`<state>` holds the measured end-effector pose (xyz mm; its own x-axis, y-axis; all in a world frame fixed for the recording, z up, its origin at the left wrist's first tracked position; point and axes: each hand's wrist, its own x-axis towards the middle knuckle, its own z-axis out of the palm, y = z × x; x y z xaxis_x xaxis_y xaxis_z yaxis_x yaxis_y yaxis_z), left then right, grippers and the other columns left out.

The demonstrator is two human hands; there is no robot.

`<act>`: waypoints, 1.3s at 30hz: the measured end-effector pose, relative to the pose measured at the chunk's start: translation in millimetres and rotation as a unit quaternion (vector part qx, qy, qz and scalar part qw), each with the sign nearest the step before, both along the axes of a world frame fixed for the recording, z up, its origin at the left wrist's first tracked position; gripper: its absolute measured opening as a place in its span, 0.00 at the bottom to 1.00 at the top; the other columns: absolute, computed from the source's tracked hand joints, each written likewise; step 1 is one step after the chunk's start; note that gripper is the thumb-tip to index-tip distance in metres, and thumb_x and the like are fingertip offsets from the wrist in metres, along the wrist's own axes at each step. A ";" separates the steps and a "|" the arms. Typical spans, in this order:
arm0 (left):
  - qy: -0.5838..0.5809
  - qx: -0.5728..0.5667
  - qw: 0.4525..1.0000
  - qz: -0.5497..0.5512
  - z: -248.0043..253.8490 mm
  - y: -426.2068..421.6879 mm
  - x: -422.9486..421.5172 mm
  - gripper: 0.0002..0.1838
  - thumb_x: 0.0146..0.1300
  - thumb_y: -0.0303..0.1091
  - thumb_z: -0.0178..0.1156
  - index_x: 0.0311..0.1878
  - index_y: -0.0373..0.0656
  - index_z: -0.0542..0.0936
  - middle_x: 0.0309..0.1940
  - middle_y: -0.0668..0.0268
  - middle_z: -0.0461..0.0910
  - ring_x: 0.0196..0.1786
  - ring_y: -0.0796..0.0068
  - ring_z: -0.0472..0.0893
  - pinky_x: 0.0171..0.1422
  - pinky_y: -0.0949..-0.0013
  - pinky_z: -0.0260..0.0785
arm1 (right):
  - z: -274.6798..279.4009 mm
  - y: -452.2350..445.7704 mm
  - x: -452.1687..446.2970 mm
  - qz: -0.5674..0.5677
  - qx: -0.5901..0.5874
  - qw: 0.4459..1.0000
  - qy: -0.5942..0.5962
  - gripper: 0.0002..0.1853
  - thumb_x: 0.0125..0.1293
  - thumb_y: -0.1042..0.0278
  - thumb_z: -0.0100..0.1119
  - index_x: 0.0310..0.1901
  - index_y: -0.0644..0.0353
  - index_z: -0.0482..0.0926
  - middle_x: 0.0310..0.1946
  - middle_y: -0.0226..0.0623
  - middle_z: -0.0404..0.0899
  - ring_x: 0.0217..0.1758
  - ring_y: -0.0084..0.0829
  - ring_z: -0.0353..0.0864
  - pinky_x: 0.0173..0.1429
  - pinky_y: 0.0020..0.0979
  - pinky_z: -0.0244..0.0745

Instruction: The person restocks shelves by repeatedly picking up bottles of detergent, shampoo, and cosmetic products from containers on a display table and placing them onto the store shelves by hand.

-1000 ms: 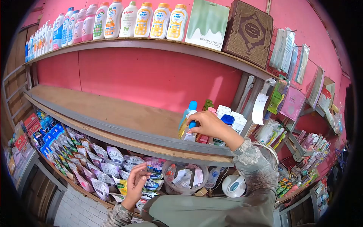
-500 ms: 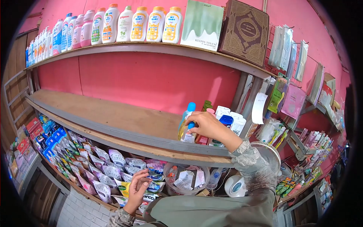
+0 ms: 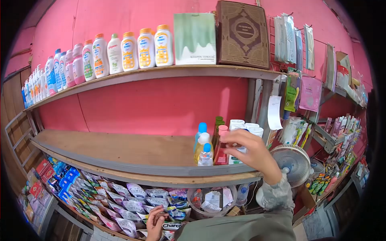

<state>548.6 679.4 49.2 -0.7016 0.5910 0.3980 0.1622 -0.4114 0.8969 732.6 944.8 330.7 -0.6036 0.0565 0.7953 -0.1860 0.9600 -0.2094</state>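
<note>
My right hand (image 3: 251,150) is over the right end of the middle shelf (image 3: 120,158), its thumb and fingers apart, beside a red bottle with a pink cap (image 3: 221,154). Left of it stand a small clear bottle with a blue cap (image 3: 206,156), a yellow bottle with a white cap (image 3: 199,148) and a taller blue-capped bottle (image 3: 202,128). White bottles (image 3: 237,123) are partly hidden behind my right hand. Low down, my left hand (image 3: 156,224) has loosely curled fingers, near a blue and green pouch (image 3: 177,213); nothing shows in it.
The upper shelf (image 3: 120,78) bears bottles, a green-white box (image 3: 195,40) and a large brown book (image 3: 242,34). Below are rows of pouches (image 3: 128,227) and a plastic tub (image 3: 229,207). A fan (image 3: 290,165) stands at the right, by hanging packets (image 3: 309,94).
My right hand has let go of the small blue-capped bottle and moved right, its fingers opening. The view has shifted, so the shelves appear lower.
</note>
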 end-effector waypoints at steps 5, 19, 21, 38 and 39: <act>-0.006 0.009 0.999 0.039 -15.2 -41.6 -12.7 0.15 0.65 0.28 0.53 0.54 0.37 0.71 0.61 0.52 0.67 0.47 0.65 0.80 0.53 0.63 0.73 | -71.1 -22.1 13.9 0.245 -0.243 0.939 -0.010 0.13 0.53 0.81 0.66 0.42 0.66 0.81 0.38 0.44 0.81 0.39 0.34 0.83 0.39 0.33 0.82; -0.037 0.010 0.976 0.213 -3.5 -351.9 -48.1 0.14 0.67 0.26 0.52 0.55 0.38 0.73 0.61 0.58 0.67 0.55 0.68 0.76 0.60 0.62 0.69 | -222.9 -320.0 -211.4 0.505 -0.592 0.583 -0.233 0.10 0.57 0.77 0.64 0.41 0.68 0.77 0.36 0.47 0.81 0.35 0.39 0.84 0.38 0.37 0.82; -0.035 0.001 0.966 0.257 -9.8 -406.2 -47.9 0.14 0.68 0.27 0.51 0.55 0.38 0.73 0.61 0.57 0.66 0.56 0.67 0.75 0.61 0.61 0.69 | -235.0 -374.4 -240.7 0.523 -0.600 0.549 -0.255 0.11 0.57 0.75 0.65 0.41 0.67 0.77 0.35 0.47 0.81 0.35 0.39 0.84 0.38 0.37 0.82; -0.112 0.004 0.785 0.609 -46.4 -662.3 -30.7 0.14 0.68 0.26 0.51 0.56 0.40 0.74 0.58 0.62 0.71 0.53 0.73 0.77 0.61 0.68 0.67 | -276.4 -766.7 -440.1 0.648 -0.463 0.298 -0.526 0.10 0.59 0.73 0.64 0.41 0.67 0.77 0.34 0.46 0.81 0.35 0.38 0.83 0.40 0.38 0.80; -0.120 0.003 0.775 0.621 -51.1 -670.2 -38.1 0.15 0.68 0.27 0.52 0.56 0.41 0.74 0.58 0.64 0.72 0.53 0.74 0.77 0.60 0.69 0.67 | -280.6 -785.9 -453.9 0.654 -0.451 0.282 -0.538 0.10 0.59 0.73 0.63 0.41 0.67 0.77 0.34 0.46 0.81 0.35 0.38 0.83 0.40 0.38 0.80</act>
<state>510.5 9.2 -1.8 -0.7819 -0.6003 0.1683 0.2650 -0.0757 0.9613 278.7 158.9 50.2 -0.4426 -0.8871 0.1309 0.3789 -0.3173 -0.8693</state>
